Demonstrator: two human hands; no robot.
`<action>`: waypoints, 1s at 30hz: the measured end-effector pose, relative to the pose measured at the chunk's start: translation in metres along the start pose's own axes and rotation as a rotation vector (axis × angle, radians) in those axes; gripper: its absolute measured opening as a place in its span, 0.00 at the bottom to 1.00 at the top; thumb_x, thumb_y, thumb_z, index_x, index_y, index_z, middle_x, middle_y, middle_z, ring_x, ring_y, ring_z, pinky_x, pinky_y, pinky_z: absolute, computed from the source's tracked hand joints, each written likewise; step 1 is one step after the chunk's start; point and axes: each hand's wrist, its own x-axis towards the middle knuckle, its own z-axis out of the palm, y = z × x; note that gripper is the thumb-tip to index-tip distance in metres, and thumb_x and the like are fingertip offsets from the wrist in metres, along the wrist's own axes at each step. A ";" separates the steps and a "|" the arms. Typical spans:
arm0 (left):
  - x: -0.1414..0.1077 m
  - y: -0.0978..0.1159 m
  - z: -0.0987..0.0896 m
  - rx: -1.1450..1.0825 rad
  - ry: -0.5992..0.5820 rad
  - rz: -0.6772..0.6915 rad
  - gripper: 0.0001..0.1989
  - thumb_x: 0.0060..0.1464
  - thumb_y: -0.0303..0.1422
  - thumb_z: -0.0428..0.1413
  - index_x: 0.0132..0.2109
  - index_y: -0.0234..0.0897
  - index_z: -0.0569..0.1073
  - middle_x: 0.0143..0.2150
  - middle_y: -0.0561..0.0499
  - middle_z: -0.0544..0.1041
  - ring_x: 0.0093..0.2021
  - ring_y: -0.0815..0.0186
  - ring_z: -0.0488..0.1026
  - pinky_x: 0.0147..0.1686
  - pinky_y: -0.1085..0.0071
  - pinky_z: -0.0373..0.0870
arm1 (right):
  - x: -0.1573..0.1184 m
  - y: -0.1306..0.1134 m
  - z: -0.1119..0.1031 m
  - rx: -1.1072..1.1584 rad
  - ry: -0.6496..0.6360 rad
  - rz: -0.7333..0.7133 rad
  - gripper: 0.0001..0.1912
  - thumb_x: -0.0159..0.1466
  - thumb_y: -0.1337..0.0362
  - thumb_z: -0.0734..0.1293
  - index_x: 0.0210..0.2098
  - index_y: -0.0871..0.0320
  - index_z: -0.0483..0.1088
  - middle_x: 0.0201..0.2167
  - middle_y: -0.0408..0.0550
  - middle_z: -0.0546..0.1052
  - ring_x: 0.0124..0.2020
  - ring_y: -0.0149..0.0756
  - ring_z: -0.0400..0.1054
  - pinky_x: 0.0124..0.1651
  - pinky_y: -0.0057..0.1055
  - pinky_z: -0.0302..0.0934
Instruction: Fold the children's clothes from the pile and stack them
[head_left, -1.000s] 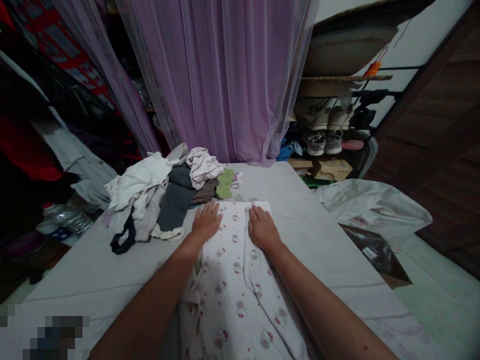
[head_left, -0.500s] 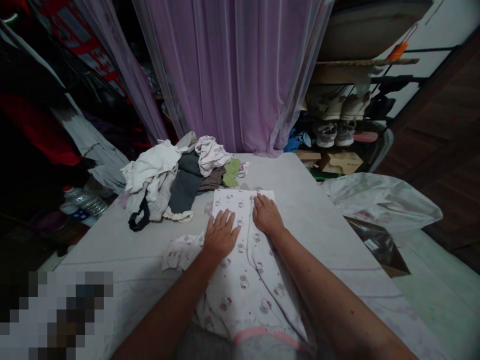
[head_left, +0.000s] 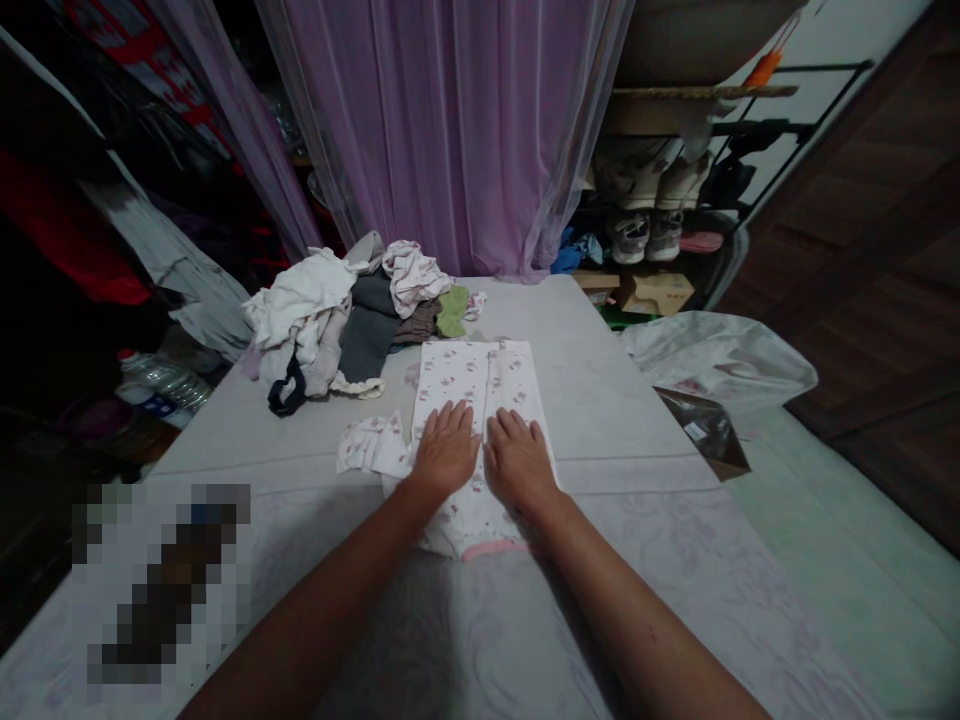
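A white child's top [head_left: 454, 375] with a small cartoon print lies spread on the pale bed cover [head_left: 622, 560]. Its pink neckline faces me, and one sleeve [head_left: 371, 444] sticks out to the left. Both palms rest flat on the cloth, side by side. My left hand [head_left: 448, 447] lies on the left half with its fingers stretched away from me. On the right half is my right hand [head_left: 519, 460], also open, its fingers pointing forward. A lengthwise fold line runs up the garment between them.
A heap of crumpled clothes [head_left: 311, 310] lies at the far left of the bed. Behind hangs a purple curtain [head_left: 450, 140]. Shoes [head_left: 645, 235] stand on a rack at the right, above cardboard boxes [head_left: 656, 292]. A plastic bottle [head_left: 165, 380] is beyond the left edge.
Both hands have slid toward me over the top, the right one most. The neckline, which lay near my body, now lies farther from me. The view has shifted slightly.
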 end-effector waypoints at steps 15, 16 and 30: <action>-0.072 -0.041 -0.016 -0.043 0.049 -0.052 0.25 0.66 0.37 0.40 0.66 0.33 0.61 0.69 0.44 0.59 0.70 0.59 0.53 0.68 0.59 0.50 | -0.020 0.000 -0.001 0.032 0.095 -0.020 0.23 0.69 0.61 0.53 0.60 0.60 0.64 0.66 0.57 0.62 0.66 0.50 0.51 0.65 0.51 0.43; -0.075 -0.046 -0.019 -0.067 0.064 -0.051 0.25 0.66 0.36 0.39 0.65 0.32 0.62 0.69 0.43 0.60 0.69 0.60 0.54 0.68 0.61 0.51 | -0.021 0.002 -0.001 0.057 0.111 -0.034 0.22 0.69 0.62 0.54 0.59 0.60 0.65 0.64 0.57 0.64 0.66 0.49 0.52 0.65 0.51 0.44; -0.114 -0.124 -0.034 -0.326 -0.087 0.295 0.16 0.50 0.33 0.61 0.48 0.38 0.75 0.68 0.41 0.61 0.68 0.54 0.56 0.64 0.58 0.57 | -0.085 -0.013 0.016 0.624 0.088 -0.661 0.19 0.58 0.53 0.71 0.48 0.52 0.72 0.50 0.52 0.77 0.52 0.45 0.70 0.54 0.43 0.61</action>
